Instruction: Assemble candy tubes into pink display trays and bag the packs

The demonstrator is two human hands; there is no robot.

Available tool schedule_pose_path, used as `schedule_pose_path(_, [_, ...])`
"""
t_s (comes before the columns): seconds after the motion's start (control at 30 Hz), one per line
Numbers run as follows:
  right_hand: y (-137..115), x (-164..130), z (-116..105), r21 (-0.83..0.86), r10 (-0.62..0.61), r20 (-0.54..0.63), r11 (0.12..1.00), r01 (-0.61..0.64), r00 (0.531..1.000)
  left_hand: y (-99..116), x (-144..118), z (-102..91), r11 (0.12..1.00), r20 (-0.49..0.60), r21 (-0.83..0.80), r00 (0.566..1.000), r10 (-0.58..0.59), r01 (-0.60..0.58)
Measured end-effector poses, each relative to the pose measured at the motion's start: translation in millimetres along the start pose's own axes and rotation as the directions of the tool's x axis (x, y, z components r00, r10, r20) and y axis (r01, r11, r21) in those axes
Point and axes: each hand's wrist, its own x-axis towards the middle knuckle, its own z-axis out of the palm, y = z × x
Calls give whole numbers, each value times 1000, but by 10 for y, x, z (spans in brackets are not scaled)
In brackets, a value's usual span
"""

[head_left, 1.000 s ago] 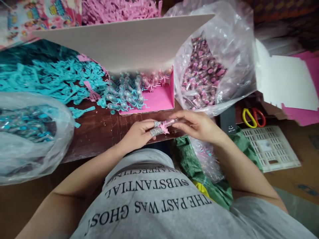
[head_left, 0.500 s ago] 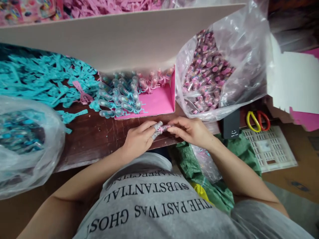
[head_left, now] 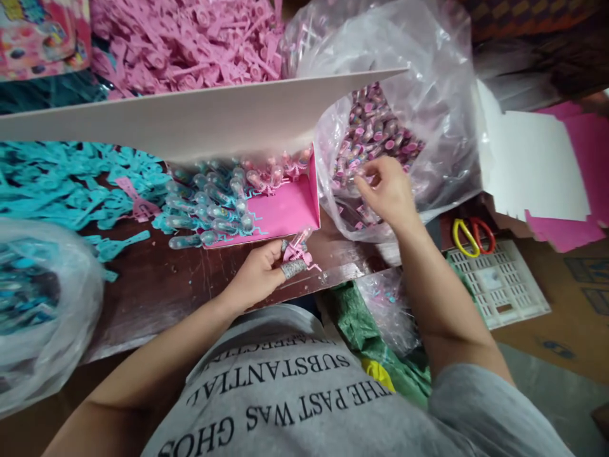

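At the near edge of the dark wooden worktop (head_left: 157,289), a small clear tube with a pink clip (head_left: 299,246) is held in the left hand (head_left: 257,276), pinched between the thumb and a taped fingertip, just in front of the pink box (head_left: 285,212). The right hand (head_left: 387,190) is reached into the clear bag of pink tubes (head_left: 375,136) to the right of the box; its fingers are curled narrowly among the tubes, but whether one is gripped cannot be told.

The pink box is lying open towards the person, and finished tubes, blue ones (head_left: 209,206) on the left and pink ones at the back, are piled inside and spill over its left edge. A large pale cardboard flap (head_left: 200,120) is raised over the box and hides the back of it. Loose blue clips (head_left: 66,187) are spread over the worktop to the left, with one pink clip among them, and a heap of pink clips (head_left: 185,44) is seen behind the flap. A second clear bag (head_left: 38,304), holding blue tubes, is set at the left edge.

To the right, scissors with yellow and red handles (head_left: 471,235) are lying just behind a white plastic crate (head_left: 499,285), and folded white and pink card (head_left: 537,171) is stacked beyond them. Green cloth (head_left: 361,324) is bunched below the worktop edge.
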Motion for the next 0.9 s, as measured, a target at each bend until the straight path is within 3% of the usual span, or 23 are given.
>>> schedule_pose_path(0.07, [-246, -276, -137, 277, -88, 39, 958, 74, 995, 72, -12, -29, 997, -17, -24, 997, -79, 79])
schedule_pose_path(0.13, [-490, -553, -251, 521, -216, 149, 847, 109, 965, 124, -22, -54, 985, 9, -74, 988, -157, 157])
schedule_pose_path(0.23, [-746, -829, -299, 663, -355, 200, 735, 140, 913, 163, -9, -59, 969, 74, -136, 978, -196, 204])
schedule_pose_path(0.5, [-806, -921, -260, 744, -280, 232, 668, 15, 932, 299, 17, -8, 991, 125, -49, 985, -115, 122])
schedule_pose_path(0.6, [-852, -926, -220, 722, -233, 278, 690, -43, 932, 214, 9, -12, 998, 44, 41, 998, 43, -44])
schedule_pose_path(0.67, [-895, -932, -184, 691, -155, 358, 707, -150, 921, 130, -12, -33, 964, -35, 195, 981, 193, -182])
schedule_pose_path(0.73, [-921, -926, -180, 629, -86, 450, 737, -247, 889, 88, -45, -65, 900, -67, 360, 955, 287, -245])
schedule_pose_path(0.8, [-910, -890, -233, 589, -86, 469, 772, -239, 879, 130, -80, -96, 886, -46, 398, 960, 276, -236])
schedule_pose_path(0.9, [-839, -769, -393, 631, -248, 342, 776, -25, 906, 339, -123, -118, 977, 22, 182, 994, 105, -107])
